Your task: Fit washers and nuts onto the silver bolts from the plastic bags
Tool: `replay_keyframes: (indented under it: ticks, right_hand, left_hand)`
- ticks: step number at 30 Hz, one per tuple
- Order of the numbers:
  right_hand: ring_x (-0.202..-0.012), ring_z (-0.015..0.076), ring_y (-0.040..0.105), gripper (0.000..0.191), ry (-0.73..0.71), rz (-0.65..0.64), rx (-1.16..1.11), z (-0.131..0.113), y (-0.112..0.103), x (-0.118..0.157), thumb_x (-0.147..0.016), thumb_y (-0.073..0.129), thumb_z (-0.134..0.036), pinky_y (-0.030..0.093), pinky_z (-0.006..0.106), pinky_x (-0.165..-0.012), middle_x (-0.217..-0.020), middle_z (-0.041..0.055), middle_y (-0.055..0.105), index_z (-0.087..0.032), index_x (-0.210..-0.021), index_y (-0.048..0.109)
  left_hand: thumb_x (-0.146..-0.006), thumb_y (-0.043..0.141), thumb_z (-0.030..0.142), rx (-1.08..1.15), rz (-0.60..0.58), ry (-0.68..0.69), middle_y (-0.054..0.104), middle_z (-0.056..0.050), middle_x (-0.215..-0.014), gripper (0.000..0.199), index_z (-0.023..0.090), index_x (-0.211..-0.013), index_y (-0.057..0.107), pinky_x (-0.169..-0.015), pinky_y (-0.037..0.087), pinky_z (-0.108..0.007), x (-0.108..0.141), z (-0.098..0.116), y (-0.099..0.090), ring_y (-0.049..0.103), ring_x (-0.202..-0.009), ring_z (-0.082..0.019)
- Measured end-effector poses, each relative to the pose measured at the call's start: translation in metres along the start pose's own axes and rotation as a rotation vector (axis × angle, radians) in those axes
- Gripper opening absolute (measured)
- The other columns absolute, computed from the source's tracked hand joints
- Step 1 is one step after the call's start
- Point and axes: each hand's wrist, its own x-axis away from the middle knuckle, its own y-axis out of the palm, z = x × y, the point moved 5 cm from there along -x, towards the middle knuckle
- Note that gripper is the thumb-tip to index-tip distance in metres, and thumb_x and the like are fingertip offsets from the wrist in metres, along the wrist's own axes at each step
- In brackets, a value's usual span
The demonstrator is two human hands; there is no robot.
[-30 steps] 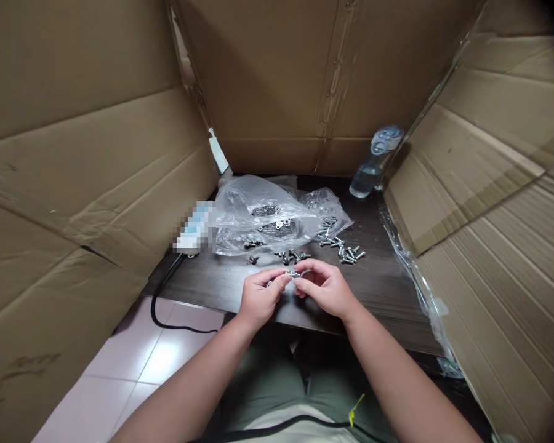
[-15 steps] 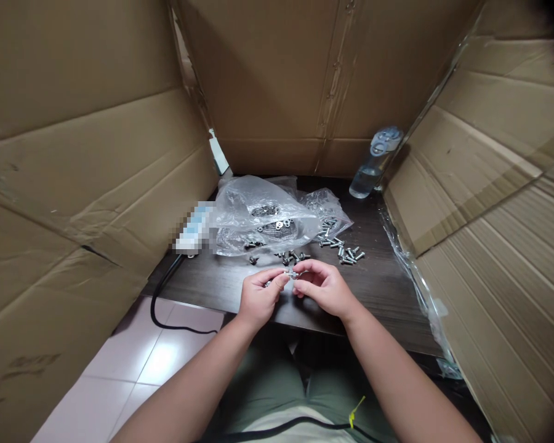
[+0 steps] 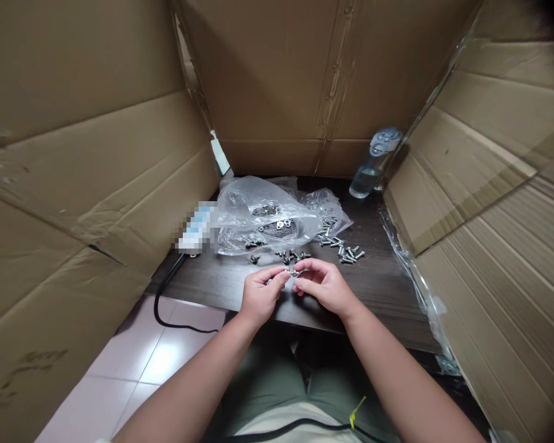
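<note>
Over the near part of the dark table (image 3: 373,295), my two hands meet around a small silver bolt (image 3: 292,272). My left hand (image 3: 264,292) pinches one end of it between thumb and forefinger. From the other side, my right hand (image 3: 324,284) closes its fingertips on the bolt. Whether a washer or nut sits on it is too small to tell. Just beyond my hands lie several bolts with dark parts on them (image 3: 286,258). A clear plastic bag (image 3: 240,197) holding small metal washers (image 3: 281,224) rests behind those.
Loose silver bolts (image 3: 351,253) spill from a second plastic bag (image 3: 321,200) at the right. A water bottle (image 3: 369,169) stands at the back right. A blurred power strip (image 3: 196,227) with a black cable (image 3: 159,301) lies left. Cardboard walls (image 3: 268,80) enclose the table.
Both hands stay at nearly the same spot with the bolt between them. The view has shifted very slightly. The bolts and bags on the table have not moved.
</note>
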Motion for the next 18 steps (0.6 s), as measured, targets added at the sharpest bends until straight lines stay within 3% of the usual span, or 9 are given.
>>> replay_keyframes:
  ticks: [4, 8, 11, 14, 18]
  right_hand:
    - [-0.048, 0.0109, 0.057, 0.030, 0.023, 0.045, 0.039, 0.003, 0.003, -0.003, -0.070, 0.073, -0.041, 0.047, 0.022, -0.046, -0.057, -0.0010, 0.060, -0.014, -0.078, 0.062]
    - [-0.034, 0.0086, 0.049, 0.048, 0.102, 0.058, 0.128, 0.015, 0.003, -0.006, -0.083, 0.051, -0.056, 0.039, 0.019, -0.035, -0.043, -0.0015, 0.052, -0.014, -0.060, 0.055]
    - [-0.039, 0.0105, 0.056, 0.040, 0.112, 0.075, 0.016, 0.015, 0.001, -0.004, -0.080, 0.058, -0.054, 0.045, 0.021, -0.037, -0.056, -0.0009, 0.059, -0.014, -0.075, 0.058]
    - [-0.054, 0.0129, 0.064, 0.037, 0.052, 0.043, -0.103, 0.007, 0.001, 0.000, -0.069, 0.075, -0.038, 0.055, 0.026, -0.050, -0.078, 0.0002, 0.064, -0.017, -0.095, 0.059]
    - [-0.052, 0.0130, 0.063, 0.033, 0.034, 0.046, -0.085, 0.004, 0.003, 0.000, -0.066, 0.078, -0.034, 0.054, 0.025, -0.053, -0.065, 0.0007, 0.065, -0.014, -0.087, 0.062]
  left_hand:
    - [-0.070, 0.071, 0.037, -0.064, 0.008, 0.054, 0.062, -0.001, -0.054, 0.027, 0.014, -0.083, 0.075, -0.045, 0.039, -0.021, 0.001, 0.007, 0.001, 0.050, -0.048, -0.010]
    - [-0.071, 0.071, 0.035, -0.102, -0.005, 0.056, 0.064, -0.002, -0.057, 0.024, 0.015, -0.082, 0.075, -0.048, 0.042, -0.022, 0.002, 0.008, 0.002, 0.054, -0.051, -0.012]
    - [-0.071, 0.071, 0.036, -0.093, 0.015, 0.060, 0.065, -0.003, -0.058, 0.025, 0.015, -0.084, 0.075, -0.049, 0.042, -0.023, 0.002, 0.007, 0.001, 0.055, -0.053, -0.012]
    - [-0.072, 0.070, 0.037, -0.089, 0.025, 0.075, 0.066, -0.003, -0.059, 0.026, 0.015, -0.085, 0.075, -0.050, 0.043, -0.023, 0.001, 0.008, 0.000, 0.056, -0.053, -0.013]
    - [-0.071, 0.070, 0.037, -0.131, 0.021, 0.097, 0.068, -0.004, -0.062, 0.027, 0.014, -0.084, 0.075, -0.052, 0.045, -0.024, 0.002, 0.014, 0.003, 0.059, -0.057, -0.014]
